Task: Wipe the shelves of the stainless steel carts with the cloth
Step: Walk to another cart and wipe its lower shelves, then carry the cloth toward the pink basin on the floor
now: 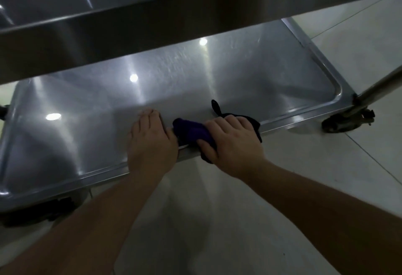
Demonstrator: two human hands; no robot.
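Right hand [233,142] grip is closed on the dark purple cloth [192,132], pressing it onto the near rim of the lower shelf [87,122] of the stainless steel cart, slightly right of centre. Left hand [151,142] lies just left of the cloth, palm down over the same rim with fingers curled on it, holding no object. An upper shelf [108,33] overhangs the far side, and a caster [345,120] stands on the tiled floor [326,176] at the right corner.
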